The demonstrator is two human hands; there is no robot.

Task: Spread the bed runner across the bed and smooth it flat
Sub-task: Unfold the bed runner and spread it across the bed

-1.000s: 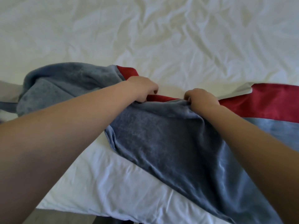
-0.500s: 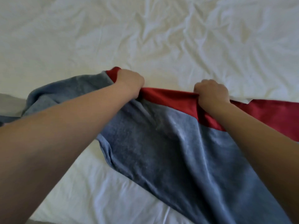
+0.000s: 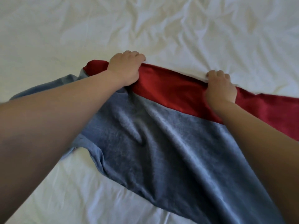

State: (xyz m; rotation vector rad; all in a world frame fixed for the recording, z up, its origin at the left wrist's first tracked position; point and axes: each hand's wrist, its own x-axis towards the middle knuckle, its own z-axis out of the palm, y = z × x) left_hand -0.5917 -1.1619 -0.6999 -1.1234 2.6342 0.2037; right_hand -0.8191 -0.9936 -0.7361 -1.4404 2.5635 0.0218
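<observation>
Both hands sit farther apart and farther up the bed (image 3: 178, 29) than half a second earlier, exposing more of the red band (image 3: 169, 89); left hand (image 3: 125, 70) and right hand (image 3: 220, 88) each hold a closed grip, fingers curled over the far edge of the bed runner (image 3: 161, 135), presumably to tension that edge and draw the cloth flat; the runner lies diagonally on the creased bed, rumpled at left; fingertips are tucked out of sight; the runner's right end and near corner are cut off by the frame.
</observation>
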